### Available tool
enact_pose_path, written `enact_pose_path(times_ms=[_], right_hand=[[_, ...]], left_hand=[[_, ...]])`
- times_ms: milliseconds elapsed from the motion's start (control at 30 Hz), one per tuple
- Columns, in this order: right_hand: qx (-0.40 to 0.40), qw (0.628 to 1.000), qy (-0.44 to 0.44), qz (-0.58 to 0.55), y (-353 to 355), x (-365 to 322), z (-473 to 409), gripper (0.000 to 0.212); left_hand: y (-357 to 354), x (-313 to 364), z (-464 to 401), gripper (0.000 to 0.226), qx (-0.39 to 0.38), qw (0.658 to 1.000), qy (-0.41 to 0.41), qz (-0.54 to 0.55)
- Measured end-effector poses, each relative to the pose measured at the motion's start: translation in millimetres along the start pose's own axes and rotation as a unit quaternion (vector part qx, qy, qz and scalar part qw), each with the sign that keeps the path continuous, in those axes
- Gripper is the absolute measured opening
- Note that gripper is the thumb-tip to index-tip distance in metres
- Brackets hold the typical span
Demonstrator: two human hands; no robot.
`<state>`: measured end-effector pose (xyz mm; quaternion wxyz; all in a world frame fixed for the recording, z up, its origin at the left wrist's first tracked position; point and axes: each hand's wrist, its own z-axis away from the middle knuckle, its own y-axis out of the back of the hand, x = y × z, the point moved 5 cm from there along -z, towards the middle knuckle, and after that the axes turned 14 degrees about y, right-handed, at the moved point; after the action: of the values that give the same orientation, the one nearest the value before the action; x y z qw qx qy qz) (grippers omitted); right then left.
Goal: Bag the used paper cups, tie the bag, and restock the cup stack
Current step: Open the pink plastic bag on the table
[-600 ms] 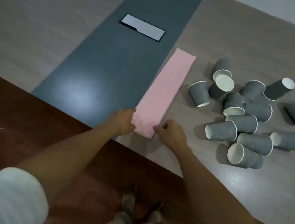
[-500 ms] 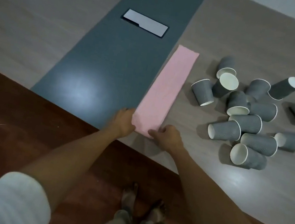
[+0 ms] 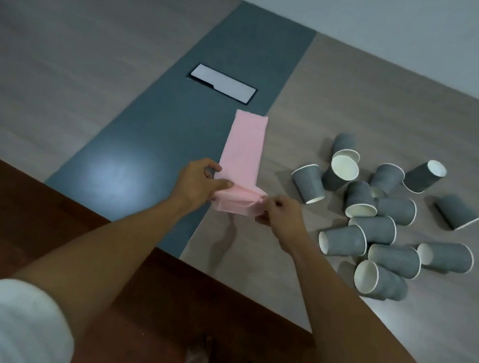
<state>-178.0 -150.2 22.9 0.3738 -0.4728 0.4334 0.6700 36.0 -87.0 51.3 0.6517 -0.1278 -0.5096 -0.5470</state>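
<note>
I see both hands pinching the near end of the folded pink bag (image 3: 244, 147) on the table (image 3: 373, 102), left hand (image 3: 196, 183) and right hand (image 3: 281, 216) at opposite corners, probably to open its mouth for the cups (image 3: 385, 219) scattered just beside.

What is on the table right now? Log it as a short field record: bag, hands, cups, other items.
bag: pink bag, folded flat in a long strip on the table; near end lifted and spread apart
left hand: left hand pinches the near end's left side
right hand: right hand pinches the near end's right side
cups: grey paper cups in a loose pile right of the bag, most on their sides, none bagged yet
other: pale rectangular panel in the dark centre strip, beyond the bag
</note>
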Motion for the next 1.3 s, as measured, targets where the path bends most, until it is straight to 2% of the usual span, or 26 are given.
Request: enact_pose_path(times_ms=[133, 233, 300, 400, 467, 533, 633, 667, 767, 833, 867, 933, 967, 1033, 1133, 1167, 1233, 1300], right_hand=[[0.129, 0.991, 0.012, -0.04, 35, -38, -13, 0.014], [0.196, 0.977, 0.023, -0.083, 60, -58, -20, 0.008], [0.203, 0.969, 0.023, -0.14, 68, -71, -21, 0.02], [0.227, 0.968, 0.045, -0.101, 81, -89, -16, 0.026], [0.214, 0.971, 0.097, -0.053, 83, -91, -22, 0.016], [0.156, 0.979, 0.129, 0.004, 77, -90, -23, 0.011], [0.045, 0.986, 0.12, 0.103, 62, -83, -21, 0.043], [0.026, 0.982, 0.127, 0.137, 60, -83, -20, 0.047], [0.046, 0.965, 0.134, 0.22, 66, -74, -19, 0.028], [0.089, 0.953, 0.119, 0.265, 79, -64, -19, 0.033], [0.11, 0.95, 0.098, 0.275, 85, -56, -19, 0.032], [0.153, 0.964, 0.047, 0.211, 90, -43, -18, 0.031], [0.185, 0.975, 0.009, 0.123, 91, -39, -17, 0.032], [0.213, 0.974, -0.067, -0.044, 86, -33, -16, 0.033], [0.207, 0.949, -0.157, -0.181, 91, -30, -16, 0.042], [0.191, 0.931, -0.165, -0.263, 95, -26, -21, 0.05], [0.185, 0.905, -0.218, -0.316, 101, -9, -26, 0.073], [0.163, 0.893, -0.257, -0.331, 97, -4, -26, 0.055]], left_hand=[[17, 45, 4, 0.053, -0.021, 0.999, -0.043, 0.004], [34, 66, 2, 0.056, -0.032, 0.994, -0.079, -0.069], [48, 74, -2, 0.047, -0.022, 0.983, -0.111, -0.147], [66, 80, -7, 0.012, 0.036, 0.954, -0.161, -0.251], [76, 78, -12, 0.025, 0.095, 0.945, -0.14, -0.279], [81, 74, -16, 0.036, 0.167, 0.935, -0.114, -0.291], [83, 70, -16, 0.05, 0.218, 0.952, -0.039, -0.213], [86, 68, -16, 0.054, 0.226, 0.961, -0.005, -0.161], [98, 54, -31, 0.058, 0.208, 0.975, 0.075, 0.023], [106, 44, -41, 0.048, 0.171, 0.957, 0.123, 0.198], [106, 43, -39, 0.037, 0.137, 0.935, 0.145, 0.294], [104, 42, -31, 0.018, 0.088, 0.886, 0.168, 0.423], [101, 40, -28, 0.016, 0.073, 0.874, 0.178, 0.447], [97, 35, -22, 0.022, 0.056, 0.872, 0.205, 0.441], [103, 31, -22, 0.023, 0.004, 0.899, 0.203, 0.387], [106, 28, -27, 0.025, -0.012, 0.91, 0.195, 0.365], [113, 24, -28, 0.033, 0.003, 0.931, 0.175, 0.322], [119, 27, -20, 0.023, 0.056, 0.942, 0.149, 0.294]])
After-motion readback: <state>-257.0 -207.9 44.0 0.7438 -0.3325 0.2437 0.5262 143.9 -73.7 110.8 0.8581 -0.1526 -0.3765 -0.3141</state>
